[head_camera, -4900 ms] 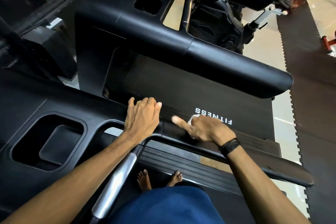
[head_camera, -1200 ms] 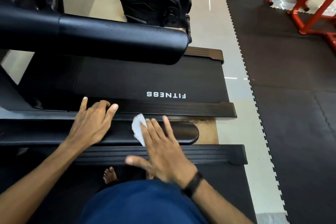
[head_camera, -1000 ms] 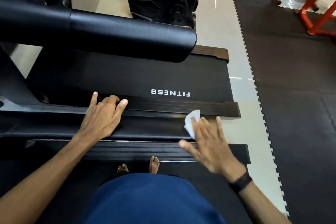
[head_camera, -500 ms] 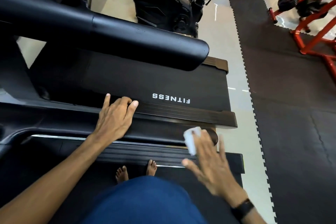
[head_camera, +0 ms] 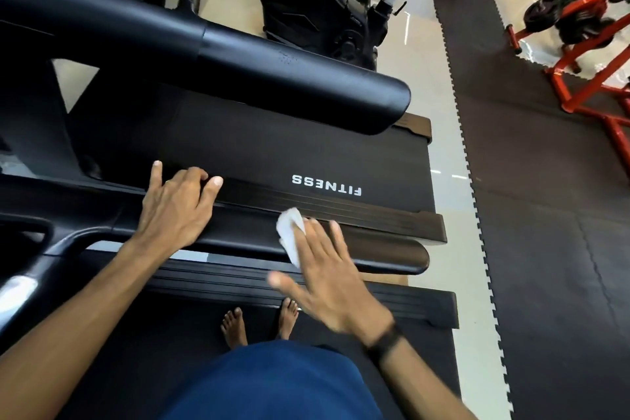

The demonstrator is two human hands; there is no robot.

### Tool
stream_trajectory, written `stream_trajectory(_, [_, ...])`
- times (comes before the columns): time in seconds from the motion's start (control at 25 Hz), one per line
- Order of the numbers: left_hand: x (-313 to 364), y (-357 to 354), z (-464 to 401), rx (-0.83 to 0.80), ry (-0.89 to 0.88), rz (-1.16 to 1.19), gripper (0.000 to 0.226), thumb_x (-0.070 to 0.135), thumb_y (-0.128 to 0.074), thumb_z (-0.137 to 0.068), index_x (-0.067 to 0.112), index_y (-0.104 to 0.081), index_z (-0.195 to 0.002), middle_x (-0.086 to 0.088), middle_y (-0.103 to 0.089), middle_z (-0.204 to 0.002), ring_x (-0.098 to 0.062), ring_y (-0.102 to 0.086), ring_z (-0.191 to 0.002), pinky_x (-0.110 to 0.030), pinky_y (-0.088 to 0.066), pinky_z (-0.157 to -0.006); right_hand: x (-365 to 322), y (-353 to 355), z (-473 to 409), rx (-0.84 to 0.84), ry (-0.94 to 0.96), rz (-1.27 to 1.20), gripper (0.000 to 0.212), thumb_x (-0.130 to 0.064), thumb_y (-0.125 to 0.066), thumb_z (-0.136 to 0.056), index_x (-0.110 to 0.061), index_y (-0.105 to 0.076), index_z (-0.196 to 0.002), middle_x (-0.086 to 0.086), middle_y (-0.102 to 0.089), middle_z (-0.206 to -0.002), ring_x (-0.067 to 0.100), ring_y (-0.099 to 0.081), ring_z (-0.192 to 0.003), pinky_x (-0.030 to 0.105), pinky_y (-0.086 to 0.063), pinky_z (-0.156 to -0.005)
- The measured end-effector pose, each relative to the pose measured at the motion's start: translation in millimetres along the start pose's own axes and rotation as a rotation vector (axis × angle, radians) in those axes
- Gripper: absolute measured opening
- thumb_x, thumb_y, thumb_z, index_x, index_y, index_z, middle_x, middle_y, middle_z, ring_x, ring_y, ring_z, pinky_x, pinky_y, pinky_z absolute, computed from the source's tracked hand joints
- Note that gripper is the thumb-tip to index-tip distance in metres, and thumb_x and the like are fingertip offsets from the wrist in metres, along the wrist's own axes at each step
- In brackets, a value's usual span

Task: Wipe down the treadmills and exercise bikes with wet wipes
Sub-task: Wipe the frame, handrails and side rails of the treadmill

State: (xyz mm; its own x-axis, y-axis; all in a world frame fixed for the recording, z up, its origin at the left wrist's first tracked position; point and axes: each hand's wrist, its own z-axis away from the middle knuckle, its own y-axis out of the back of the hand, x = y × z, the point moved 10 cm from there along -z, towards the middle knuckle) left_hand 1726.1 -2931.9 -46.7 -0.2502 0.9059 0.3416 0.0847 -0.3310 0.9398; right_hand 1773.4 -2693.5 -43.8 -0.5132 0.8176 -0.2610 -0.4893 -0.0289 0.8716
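The wet wipe (head_camera: 289, 235) is pressed flat against the top of the near treadmill's handrail (head_camera: 385, 254) by the right hand (head_camera: 329, 278), whose fingers are straight and spread, thumb held out to the near side; nothing is pinched. Because the wipe is held only by downward pressure, it could be left behind or bunched up under the fingers if the palm is slid too fast, and it is judged that the rounded end of the rail, just beyond the fingertips, could be missed or the wipe pushed off the edge onto the floor. The left hand (head_camera: 177, 206) is laid on the same rail further along, fingers loosely bent over its far edge, with nothing held in it that can be seen; balance could be upset if weight is shifted off it, since the bare feet (head_camera: 259, 320) are planted on the belt below.

The wipe is seen as a small, white, crumpled sheet, partly covered by the fingers, its free corner sticking out beyond the index finger.
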Motion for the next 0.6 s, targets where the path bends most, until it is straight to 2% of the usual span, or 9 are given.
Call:
stream_trajectory(0.04, [-8.7,2.7,1.6,0.000,0.008,-0.001,0.063,0.052,-0.022,-0.102,0.003,-0.059,-0.116,-0.016,-0.069,-0.100,-0.032,-0.066,-0.096,-0.047,-0.004,-0.123,6.6,0.2,27.9,0.059,0.014,0.007,0.099,-0.081,-0.002,-0.090,-0.011,-0.009,-0.159,0.004,-0.010,-0.167,0.014,0.004,-0.154,0.046,0.012,-0.122])
stream_trajectory(0.12, [-19.8,9.4,3.8,0.014,0.023,0.009,0.058,0.049,-0.026,-0.104,0.002,-0.059,-0.116,-0.015,-0.069,-0.098,-0.032,-0.066,-0.095,-0.049,-0.006,-0.123,57.7,7.6,60.1,0.166,-0.109,0.089,0.100,-0.081,0.002,-0.090,-0.011,-0.010,-0.160,0.005,-0.016,-0.166,0.017,-0.001,-0.155,0.050,0.007,-0.122])
stream_trajectory(0.24, [-6.2,5.2,6.8,-0.011,-0.035,-0.016,0.053,0.045,-0.030,-0.104,0.003,-0.060,-0.116,-0.014,-0.070,-0.100,-0.032,-0.067,-0.094,-0.049,-0.011,-0.123,130.6,11.9,33.8,-0.039,-0.404,0.122,0.141,-0.086,0.039,-0.055,-0.017,-0.036,-0.152,0.008,-0.041,-0.152,0.023,-0.026,-0.148,0.054,0.007,-0.120])
stream_trajectory(0.28, [-0.9,5.7,5.9,-0.014,-0.051,-0.016,0.053,0.046,-0.030,-0.104,0.004,-0.060,-0.116,-0.014,-0.070,-0.102,-0.033,-0.067,-0.096,-0.050,-0.012,-0.123,138.5,14.5,11.5,-0.082,-0.456,0.097,0.149,-0.088,0.040,-0.047,-0.019,-0.050,-0.142,0.009,-0.051,-0.142,0.023,-0.036,-0.142,0.055,0.007,-0.119])
stream_trajectory(0.36, [-0.5,6.0,5.5,-0.031,-0.035,-0.001,0.054,0.047,-0.030,-0.103,0.005,-0.060,-0.118,-0.015,-0.069,-0.108,-0.035,-0.065,-0.102,-0.052,-0.013,-0.121,112.7,15.5,-27.4,-0.142,-0.478,0.008,0.140,-0.094,0.027,-0.053,-0.015,-0.064,-0.123,0.014,-0.064,-0.126,0.023,-0.050,-0.131,0.054,0.006,-0.118])
stream_trajectory(0.44, [-5.9,4.6,6.7,-0.022,-0.039,0.016,0.057,0.050,-0.027,-0.104,0.006,-0.060,-0.118,-0.014,-0.069,-0.108,-0.033,-0.067,-0.099,-0.054,-0.013,-0.121,50.8,7.8,-46.2,-0.064,-0.316,0.013,0.129,-0.093,0.016,-0.066,-0.008,-0.055,-0.133,0.014,-0.059,-0.132,0.024,-0.045,-0.134,0.051,0.008,-0.121])
stream_trajectory(0.52, [-13.9,9.5,7.0,0.012,-0.044,0.039,0.062,0.054,-0.024,-0.103,0.007,-0.062,-0.117,-0.012,-0.071,-0.104,-0.029,-0.069,-0.092,-0.056,-0.015,-0.119,-7.3,-6.6,-11.4,0.004,-0.124,0.024,0.116,-0.088,0.006,-0.080,-0.003,-0.022,-0.155,0.013,-0.027,-0.160,0.021,-0.014,-0.151,0.048,0.010,-0.122])
stream_trajectory(0.56, [-19.1,10.7,6.9,0.020,-0.038,0.043,0.062,0.054,-0.025,-0.101,0.007,-0.062,-0.116,-0.011,-0.071,-0.103,-0.028,-0.069,-0.089,-0.058,-0.015,-0.117,-13.9,-6.9,12.2,0.040,-0.076,0.026,0.108,-0.085,0.002,-0.086,-0.006,-0.008,-0.159,0.009,-0.011,-0.166,0.019,0.001,-0.154,0.048,0.010,-0.122])
stream_trajectory(0.6, [-24.1,11.9,6.3,0.023,-0.029,0.038,0.060,0.053,-0.028,-0.101,0.007,-0.063,-0.116,-0.011,-0.072,-0.103,-0.028,-0.069,-0.087,-0.059,-0.016,-0.116,-1.1,-2.2,29.9,0.085,-0.085,0.047,0.104,-0.084,0.000,-0.088,-0.008,-0.004,-0.159,0.007,-0.006,-0.167,0.018,0.006,-0.154,0.049,0.009,-0.122])
